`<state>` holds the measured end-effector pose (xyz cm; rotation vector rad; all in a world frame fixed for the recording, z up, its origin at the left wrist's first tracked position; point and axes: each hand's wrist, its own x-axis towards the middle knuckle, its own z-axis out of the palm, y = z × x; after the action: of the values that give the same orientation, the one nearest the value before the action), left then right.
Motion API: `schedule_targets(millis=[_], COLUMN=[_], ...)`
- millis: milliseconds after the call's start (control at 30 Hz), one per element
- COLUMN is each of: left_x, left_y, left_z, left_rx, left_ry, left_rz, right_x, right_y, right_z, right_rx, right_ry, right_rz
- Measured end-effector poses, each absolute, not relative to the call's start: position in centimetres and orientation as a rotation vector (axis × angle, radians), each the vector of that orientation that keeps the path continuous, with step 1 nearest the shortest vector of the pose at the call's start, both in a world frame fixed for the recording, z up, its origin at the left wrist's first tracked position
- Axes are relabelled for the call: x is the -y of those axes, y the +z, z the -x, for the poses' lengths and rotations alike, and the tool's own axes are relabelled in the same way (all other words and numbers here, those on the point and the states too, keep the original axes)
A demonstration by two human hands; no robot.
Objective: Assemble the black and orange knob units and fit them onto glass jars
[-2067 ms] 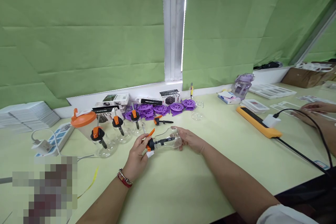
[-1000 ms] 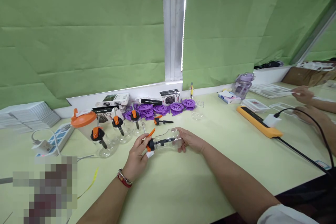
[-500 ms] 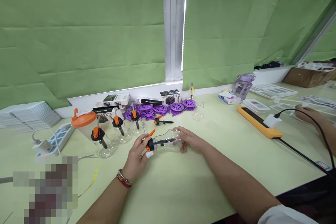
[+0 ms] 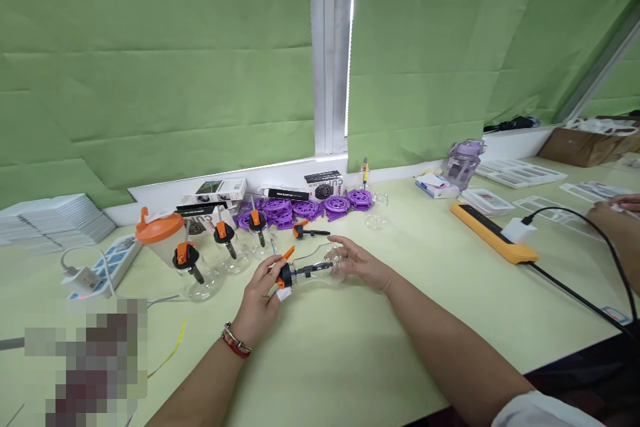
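Note:
A clear glass bottle point(image 4: 320, 265) with a black and orange pourer cap point(image 4: 285, 272) lies sideways just above the pale green table point(image 4: 350, 347). My left hand point(image 4: 260, 297) is closed around the cap end. My right hand point(image 4: 363, 265) cups the rounded base of the bottle, fingers wrapped on the glass. Three more capped glass bottles point(image 4: 227, 250) stand to the left, behind my left hand. A loose pourer cap point(image 4: 306, 231) lies on the table just beyond the bottle.
Purple plastic discs point(image 4: 320, 205) and small boxes point(image 4: 220, 191) sit by the window sill. An orange-lidded jug point(image 4: 159, 235) and a white power strip point(image 4: 107, 263) are at left. An orange power strip point(image 4: 493, 232) with a black cable lies at right, near another person's hand point(image 4: 620, 213).
My hands stay on the bottle, with the right fingers shifting slightly on the base. The other person's hands at right have moved about and drawn back toward the edge.

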<state>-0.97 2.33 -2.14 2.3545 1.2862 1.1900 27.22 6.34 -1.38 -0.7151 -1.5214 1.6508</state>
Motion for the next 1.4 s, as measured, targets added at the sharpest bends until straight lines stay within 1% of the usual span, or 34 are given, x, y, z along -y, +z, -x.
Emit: schedule_targets(millis=[700,1033,1100,1267,1400], left_x=[-2.1,-2.2,-2.3,-2.5,-2.4], left_y=[-2.3,-2.4,-2.4,-2.2,-2.0], left_z=[0.8,0.8,0.9,1.0,1.0], left_rx=[-1.234,-1.235,-1.262,-1.352,-1.352], left_ry=[1.201,1.172,1.165,1.197,1.219], left_rz=[-2.361,-2.363,-2.344,-2.289,-2.288], right_x=[-6.5,-6.6,-6.5,-6.0,-6.0], right_y=[-2.1,-2.5,-2.3,-1.4,-1.2], right_z=[-26.2,-26.0,-26.1,-26.6,-26.8], right_rx=[1.456,1.464,1.421,1.433,1.506], right_ry=[1.663,1.742,1.752,1.731,1.687], right_rz=[0.970,1.066,1.003,0.671,0.666])
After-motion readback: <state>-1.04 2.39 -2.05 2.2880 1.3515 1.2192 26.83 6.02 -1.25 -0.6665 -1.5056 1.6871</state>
